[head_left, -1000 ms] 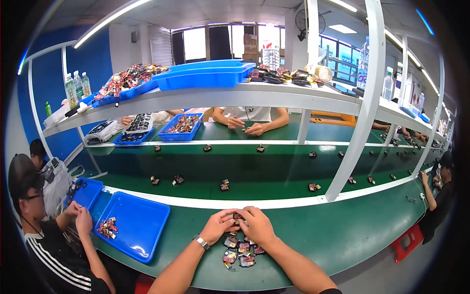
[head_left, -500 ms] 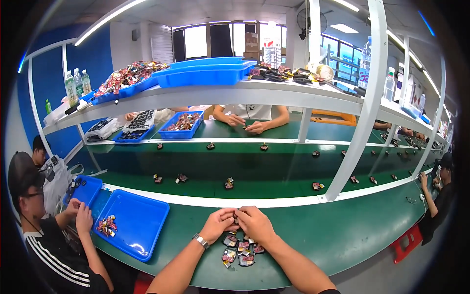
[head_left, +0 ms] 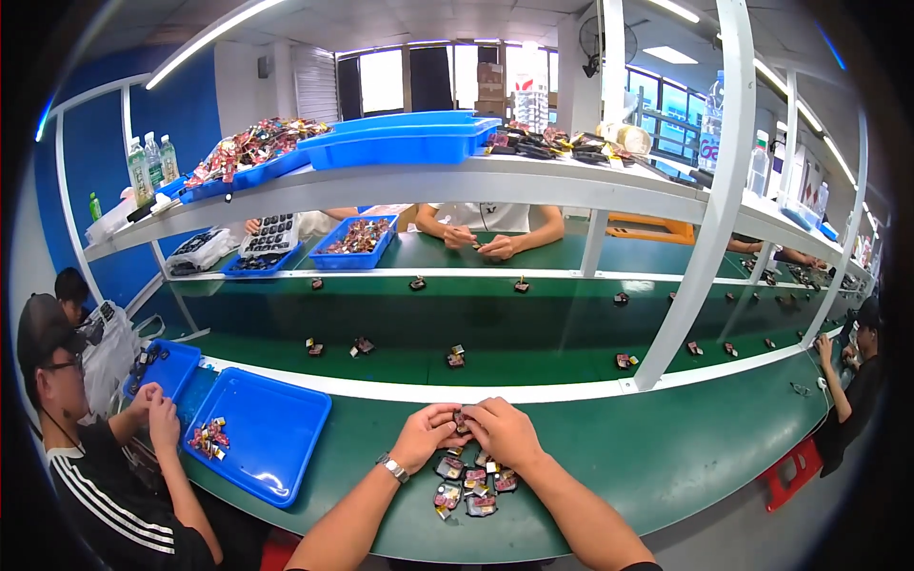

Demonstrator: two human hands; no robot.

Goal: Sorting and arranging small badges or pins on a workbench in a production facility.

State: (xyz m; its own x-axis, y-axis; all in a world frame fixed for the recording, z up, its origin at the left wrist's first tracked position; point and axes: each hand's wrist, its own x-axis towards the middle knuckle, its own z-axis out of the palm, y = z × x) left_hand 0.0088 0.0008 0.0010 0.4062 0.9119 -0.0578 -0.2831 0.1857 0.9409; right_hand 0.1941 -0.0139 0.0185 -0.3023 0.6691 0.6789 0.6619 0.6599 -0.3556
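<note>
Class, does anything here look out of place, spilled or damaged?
On the upper shelf, the heap of mostly red parts rises well above the rim of its blue tray, so it looks overfilled. Nothing else stands out; the grouped parts on the near bench are too small to check for damage.

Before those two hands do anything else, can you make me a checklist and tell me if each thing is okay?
1. Both hands at the work: ok. The left hand and right hand hold a small part between them.
2. Firm grip: cannot tell. Fingers cover much of the part.
3. Other pieces near: ok. A pile of pieces lies on the green table, just below the hands.
4. Pieces spread apart: not ok. They are crowded together.
5. Arms clear of the big blue tray: ok. It sits apart, to the left.
</note>
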